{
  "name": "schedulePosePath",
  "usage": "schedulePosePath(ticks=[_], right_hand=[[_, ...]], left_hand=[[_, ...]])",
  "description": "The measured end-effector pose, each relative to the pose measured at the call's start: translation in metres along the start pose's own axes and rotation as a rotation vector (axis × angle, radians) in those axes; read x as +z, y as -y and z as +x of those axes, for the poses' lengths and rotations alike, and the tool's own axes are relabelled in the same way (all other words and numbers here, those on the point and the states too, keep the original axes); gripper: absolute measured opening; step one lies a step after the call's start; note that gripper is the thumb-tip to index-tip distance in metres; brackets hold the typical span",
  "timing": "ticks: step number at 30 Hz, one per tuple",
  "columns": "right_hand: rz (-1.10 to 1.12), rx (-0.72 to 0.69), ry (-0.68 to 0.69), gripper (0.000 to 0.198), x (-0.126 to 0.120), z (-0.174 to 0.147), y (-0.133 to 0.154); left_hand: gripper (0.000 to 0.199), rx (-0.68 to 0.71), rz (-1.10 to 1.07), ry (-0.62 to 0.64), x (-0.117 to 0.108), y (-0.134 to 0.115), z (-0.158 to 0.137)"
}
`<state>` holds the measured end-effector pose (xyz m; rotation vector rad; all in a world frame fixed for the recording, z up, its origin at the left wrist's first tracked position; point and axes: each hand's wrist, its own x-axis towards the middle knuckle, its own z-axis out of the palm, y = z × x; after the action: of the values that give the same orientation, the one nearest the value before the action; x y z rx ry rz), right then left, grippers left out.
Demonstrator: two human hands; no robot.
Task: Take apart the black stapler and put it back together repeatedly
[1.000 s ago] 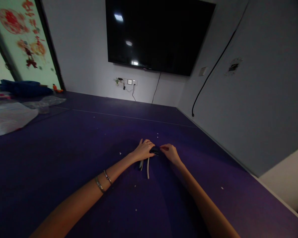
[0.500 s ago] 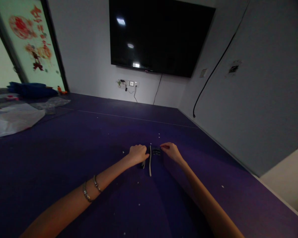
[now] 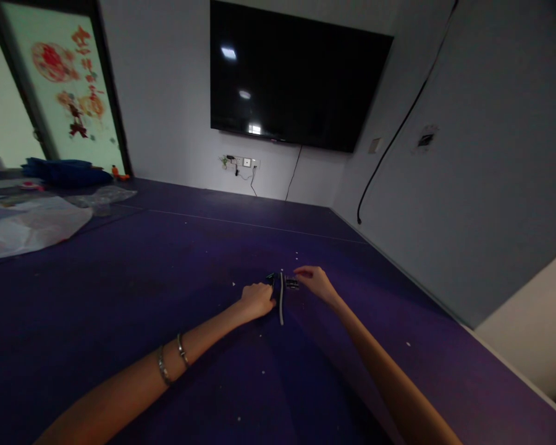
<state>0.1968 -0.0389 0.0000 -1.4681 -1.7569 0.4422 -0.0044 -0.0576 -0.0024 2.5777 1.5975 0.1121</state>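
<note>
My left hand [image 3: 257, 300] grips a tool [image 3: 271, 279]; right of the strip [image 3: 282, 301], whether my right hand [image 3: 317, 282] holds anything I can't tell.

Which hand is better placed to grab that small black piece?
Probably the right hand: its fingertips sit nearest the small rectangular black piece, while a slender pale-grey strip lies between that and the left hand.

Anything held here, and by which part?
Cannot be told: the left hand hides any grip on the dark item beyond it; what the right hand may pinch is too small.
</note>
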Motion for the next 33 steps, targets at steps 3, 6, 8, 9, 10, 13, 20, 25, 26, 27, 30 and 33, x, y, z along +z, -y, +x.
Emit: schedulePosePath(ticks=[3,6,8,9,10,13,20,25,26,27,30,33], right_hand=[[0.104,0.072,-0.006,0.020,0.009,-0.001,-0.001],[0.310,0.219,0.028,0.023,0.024,-0.005,0.004],[0.524,0.374,0.040,0.028,0.034,-0.010,0.012],[0.639,0.447,0.044,0.030,0.037,-0.012,0.017],[0.750,0.500,0.052,0.030,0.040,-0.015,0.022],[1.012,0.522,0.102,0.024,0.042,-0.023,0.033],[1.088,0.498,0.076,0.020,0.030,-0.028,0.032],[0.935,0.501,-0.009,0.018,0.000,-0.029,0.009],[0.867,0.504,-0.027,0.018,-0.010,-0.030,0.001],[0.808,0.512,-0.043,0.017,-0.022,-0.031,-0.007],[0.532,0.557,-0.058,0.014,-0.061,-0.037,-0.037],[0.352,0.622,-0.034,0.011,-0.095,-0.045,-0.063]], left_hand=[[0.030,-0.053,-0.034,0.001,-0.005,0.003,-0.002],[0.030,-0.085,-0.073,-0.030,-0.011,0.004,-0.003],[0.031,-0.084,-0.099,-0.072,-0.014,0.003,-0.004],[0.031,-0.079,-0.108,-0.094,-0.015,0.001,-0.004],[0.031,-0.068,-0.114,-0.116,-0.016,-0.001,-0.004],[0.029,-0.020,-0.111,-0.168,-0.018,-0.008,-0.003],[0.031,0.032,-0.108,-0.174,-0.019,-0.034,0.001],[0.044,0.055,-0.109,-0.194,-0.018,-0.048,0.005],[0.045,0.060,-0.096,-0.186,-0.018,-0.048,0.005],[0.045,0.068,-0.077,-0.176,-0.017,-0.048,0.005],[0.037,0.092,0.000,-0.128,-0.015,-0.042,0.002],[0.033,0.111,0.044,-0.079,-0.012,-0.037,-0.002]])
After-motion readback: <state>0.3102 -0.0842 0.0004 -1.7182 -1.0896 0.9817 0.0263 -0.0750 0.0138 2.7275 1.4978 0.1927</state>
